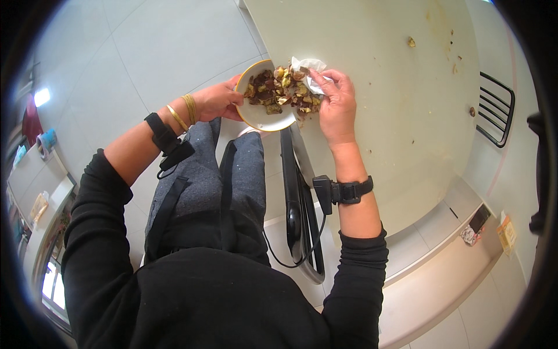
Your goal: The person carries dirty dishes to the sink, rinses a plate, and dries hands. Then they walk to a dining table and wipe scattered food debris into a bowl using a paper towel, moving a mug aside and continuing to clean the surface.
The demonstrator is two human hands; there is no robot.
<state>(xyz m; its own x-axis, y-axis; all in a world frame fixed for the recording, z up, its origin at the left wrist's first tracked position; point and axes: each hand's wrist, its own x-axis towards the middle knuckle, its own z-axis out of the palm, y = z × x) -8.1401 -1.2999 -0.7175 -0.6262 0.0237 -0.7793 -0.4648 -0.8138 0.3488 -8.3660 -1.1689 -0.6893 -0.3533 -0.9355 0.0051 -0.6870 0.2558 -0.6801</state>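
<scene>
My left hand (222,100) grips the rim of a white bowl (261,120) with a yellow edge, held tilted against the edge of the pale table (383,144). Brown and yellow food scraps (272,89), which look like chestnut shells, lie in the bowl and spill across its rim onto the tabletop. In my right hand (338,100) is a crumpled white tissue (309,65), pressed beside the pile on the table. The hand's thumb and fingers close around the tissue, and a scrap shows near the fingertips.
A yellowish scrap (411,42) and several small crumbs dot the table. Below its near edge stands a black-framed chair (294,209). Another chair's black slatted back (497,109) is at the far right. A phone (479,218) rests on a ledge (440,279) at lower right.
</scene>
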